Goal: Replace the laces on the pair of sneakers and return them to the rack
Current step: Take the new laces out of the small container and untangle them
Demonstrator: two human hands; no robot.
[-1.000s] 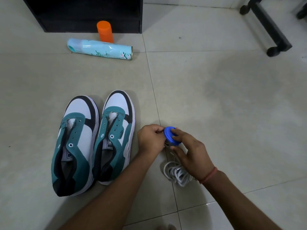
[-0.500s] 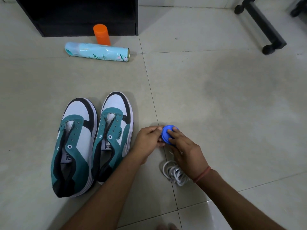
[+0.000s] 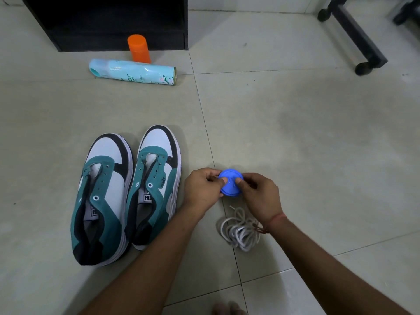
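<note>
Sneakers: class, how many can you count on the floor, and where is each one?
2. The left sneaker and the right sneaker stand side by side on the tiled floor, toes pointing away, left of the hands. None appears hidden.

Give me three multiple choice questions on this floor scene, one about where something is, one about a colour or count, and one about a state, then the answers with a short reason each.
1. Where does the bundle of white laces lie?
A. inside a sneaker
B. on the floor under the right hand
C. on the black rack

2. What colour is the round lid held in both hands?
A. blue
B. orange
C. white

3. How is the spray can placed?
A. upright
B. held in the left hand
C. lying on its side

Answers: 1 B, the laces lie on the tile below the right wrist. 2 A, the lid between the left hand and the right is blue. 3 C, the can lies flat near the orange cap.
</note>
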